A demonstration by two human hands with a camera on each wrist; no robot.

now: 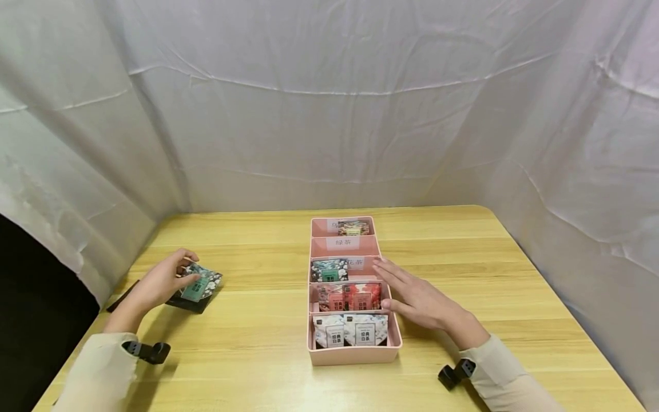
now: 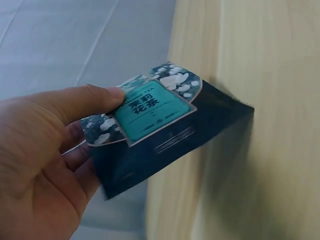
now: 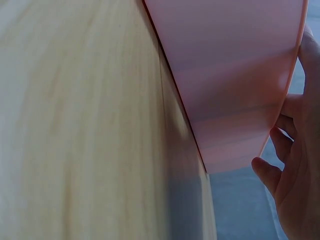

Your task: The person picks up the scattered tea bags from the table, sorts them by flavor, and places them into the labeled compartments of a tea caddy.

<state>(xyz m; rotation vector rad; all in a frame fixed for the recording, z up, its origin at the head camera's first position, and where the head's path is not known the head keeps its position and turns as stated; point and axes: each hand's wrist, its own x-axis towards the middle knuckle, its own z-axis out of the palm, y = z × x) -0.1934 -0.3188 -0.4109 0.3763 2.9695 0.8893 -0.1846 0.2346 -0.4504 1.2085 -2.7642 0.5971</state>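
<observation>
My left hand [image 1: 163,280] pinches a jasmine tea sachet [image 1: 205,284] between thumb and fingers, over the table's left side. In the left wrist view the sachet [image 2: 160,112] has a teal label, white flowers and a dark lower part. At the middle of the table stands a pink divided box [image 1: 354,357]. My right hand [image 1: 422,300] rests along its right rim with fingers extended. Inside are a green-labelled sachet [image 1: 329,270], red sachets [image 1: 362,297], white sachets [image 1: 365,330] and a brownish sachet [image 1: 353,228] in the farthest compartment.
The second compartment from the back shows only a paper label [image 1: 343,243] on its wall. A dark flat object [image 1: 122,296] lies near the table's left edge, partly behind my left hand. Pale curtains [image 1: 329,131] surround the wooden table [image 1: 257,343] at the back and sides.
</observation>
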